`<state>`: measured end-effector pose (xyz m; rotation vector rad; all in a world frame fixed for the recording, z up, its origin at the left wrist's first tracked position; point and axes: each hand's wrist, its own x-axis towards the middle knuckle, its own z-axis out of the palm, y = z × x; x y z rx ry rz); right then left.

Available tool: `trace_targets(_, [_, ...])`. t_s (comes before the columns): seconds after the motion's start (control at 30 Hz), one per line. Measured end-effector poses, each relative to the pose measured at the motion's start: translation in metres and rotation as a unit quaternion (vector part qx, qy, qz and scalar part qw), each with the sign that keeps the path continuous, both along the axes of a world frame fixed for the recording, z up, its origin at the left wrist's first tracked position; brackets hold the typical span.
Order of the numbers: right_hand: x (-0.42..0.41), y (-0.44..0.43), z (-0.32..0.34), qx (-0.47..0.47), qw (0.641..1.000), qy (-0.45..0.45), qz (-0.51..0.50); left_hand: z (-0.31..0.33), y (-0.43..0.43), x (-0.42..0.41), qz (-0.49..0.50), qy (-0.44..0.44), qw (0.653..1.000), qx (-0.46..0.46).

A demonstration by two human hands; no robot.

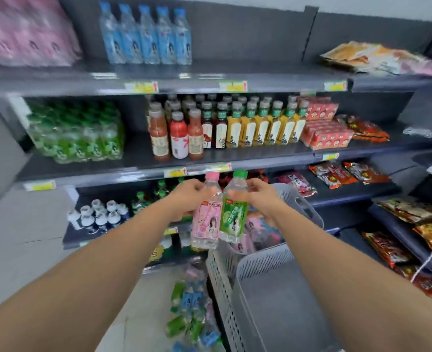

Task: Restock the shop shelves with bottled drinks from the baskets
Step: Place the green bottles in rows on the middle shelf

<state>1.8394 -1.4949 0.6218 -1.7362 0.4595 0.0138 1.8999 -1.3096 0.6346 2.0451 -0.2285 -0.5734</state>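
Bottled drinks, two of them, are hovering upright and touching side by side in front of the shop shelves (235,158). The person's left hand (187,198) is holding a pink-capped bottle (206,224), its fingers (197,185) curling around the upper body. The right hand (264,199) is holding a green-capped bottle (235,217) the same way. Just below, a grey slatted basket (301,201) is carrying more bottles, and a second basket (273,288) is sitting nearer the person. Wrapped bottle packs (192,308) are lying on the floor beside them.

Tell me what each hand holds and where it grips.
Left hand: pink-capped peach bottle, around its upper body. Right hand: green-capped lime bottle, around its upper body.
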Motion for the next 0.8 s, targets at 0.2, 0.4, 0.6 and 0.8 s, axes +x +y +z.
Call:
trace_targets(0.2, [0.054,0.086,0.016,-0.045,0.995,-0.066,0.059,0.015,0.095,0.025,0.068,-0.039,0.997,-0.028])
trace_targets(0.4, [0.100,0.176,0.031,-0.051,0.983,-0.098,0.148,0.024,0.190,0.056,0.063,-0.076,0.994,-0.039])
trace_targets(0.6, [0.153,0.262,0.040,-0.101,0.966,-0.093,0.220,0.029,0.279,0.095,0.078,-0.105,0.991,-0.010])
trace_targets(0.8, [0.203,0.336,0.035,-0.151,0.953,-0.124,0.231,0.032,0.356,0.135,0.089,-0.124,0.988,-0.005])
